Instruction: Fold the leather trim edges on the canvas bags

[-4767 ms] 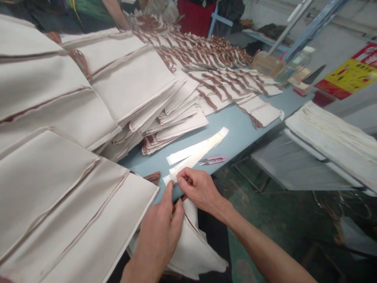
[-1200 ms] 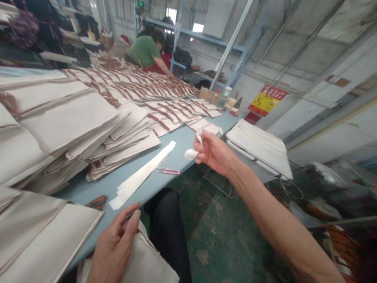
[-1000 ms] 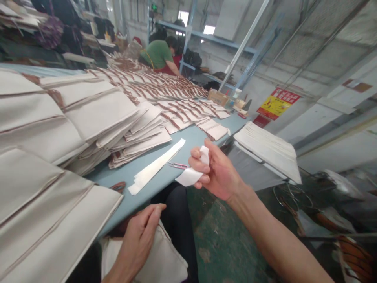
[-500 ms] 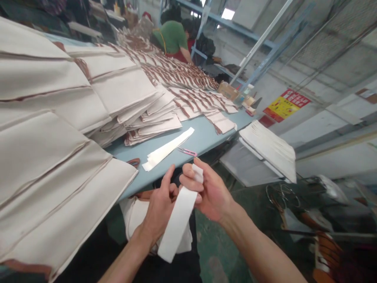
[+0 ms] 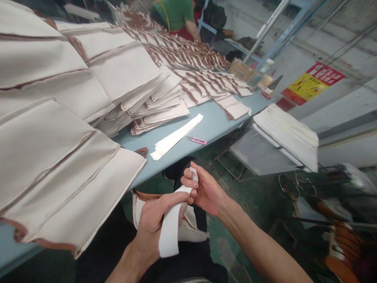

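Observation:
A white strip (image 5: 170, 232) runs between my two hands above my lap. My right hand (image 5: 203, 188) is closed on its upper end, with the strip threaded between the curled fingers. Lower down, my left hand (image 5: 156, 214) pinches the same strip between thumb and fingers, and its loose end hangs below. Under the hands lies a cream cloth bag (image 5: 191, 232) with brown trim on my lap, partly hidden. On the blue table (image 5: 176, 153) in front are more white strips (image 5: 176, 137) and pink-handled thread snips (image 5: 196, 140).
Tall stacks of cream cloth pieces (image 5: 53, 157) with brown edging fill the table's left and back. To the right stands a rack holding a pile of white sheets (image 5: 287, 131). A person in green (image 5: 173, 15) bends over the far end. A box (image 5: 242, 70) sits near the wall.
My left hand has moved onto the strip and now pinches it, where before it was beside it with the index finger stretched out. The view has tipped downward and shifted.

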The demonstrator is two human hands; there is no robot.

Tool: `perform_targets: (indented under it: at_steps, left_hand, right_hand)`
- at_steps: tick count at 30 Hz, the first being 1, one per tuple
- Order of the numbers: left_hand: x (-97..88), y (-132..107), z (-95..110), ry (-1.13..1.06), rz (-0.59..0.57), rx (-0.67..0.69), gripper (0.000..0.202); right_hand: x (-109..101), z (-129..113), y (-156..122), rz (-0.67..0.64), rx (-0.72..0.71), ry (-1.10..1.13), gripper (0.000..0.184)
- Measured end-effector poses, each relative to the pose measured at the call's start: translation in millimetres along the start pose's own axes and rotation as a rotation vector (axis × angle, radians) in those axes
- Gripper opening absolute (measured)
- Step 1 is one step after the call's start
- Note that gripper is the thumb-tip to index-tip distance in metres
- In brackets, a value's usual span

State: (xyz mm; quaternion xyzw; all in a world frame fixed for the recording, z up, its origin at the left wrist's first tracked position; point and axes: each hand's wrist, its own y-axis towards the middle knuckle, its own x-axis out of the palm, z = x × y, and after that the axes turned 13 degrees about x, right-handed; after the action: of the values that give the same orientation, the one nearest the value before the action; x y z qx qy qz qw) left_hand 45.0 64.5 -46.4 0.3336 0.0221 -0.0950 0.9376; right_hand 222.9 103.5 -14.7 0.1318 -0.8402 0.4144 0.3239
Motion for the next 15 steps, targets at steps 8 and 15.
perform_targets:
  at_steps: [8,15]
  left_hand:
    - [2.0,1,10,-0.021,0.044,-0.412,0.039]
    - [-2.1,3,15,-0.325,-0.029,-0.848,0.071]
  right_hand:
    - [-30,21,-10,0.103,0.006,0.023,0.064]
    - [-65,41,-35,0.298,-0.060,-0.003,0.064]
